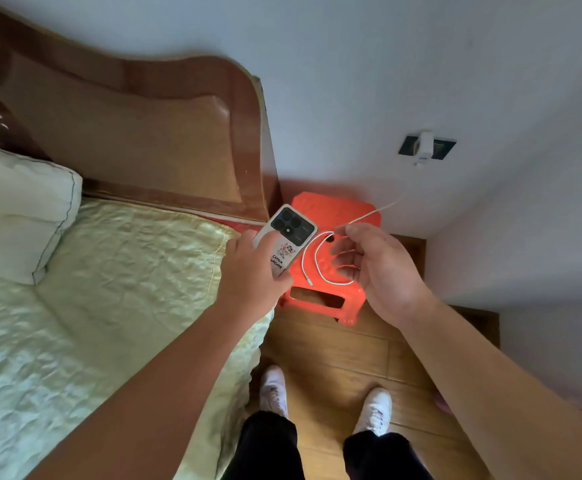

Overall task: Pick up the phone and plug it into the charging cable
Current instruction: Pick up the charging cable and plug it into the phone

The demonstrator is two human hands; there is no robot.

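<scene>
The left hand (251,271) is wrapped around the lower half of a white rectangular phone with a black camera block and a cartoon sticker on its back (287,237), holding it back-up and tilted, camera end pointing away toward the wall. The phone hangs in the air over the near left edge of a low orange plastic stool (331,209), right at the corner of the bed. Left of that hand lies the bed with its pale green quilted cover (109,306), a pale pillow with dark piping (15,209) at the head, and behind them a curved brown wooden headboard (144,133).

Just right of the phone, a thin white charging cable (317,261) loops down in front of the stool. Its free plug end dangles close beside the phone's lower part, near the left hand's knuckles, but not touching the phone. The right hand (379,268) pinches the cable between thumb and forefinger at the top of the loop, the remaining fingers loosely curled with the cable passing under them. From that pinch the cable runs up and to the right, off the stool's far corner, to a white charger plug (425,147) seated in a dark wall socket (445,148) on the pale wall.

Below, on the wooden plank floor (351,351), stand the person's two white shoes (275,389) under black trouser legs.
</scene>
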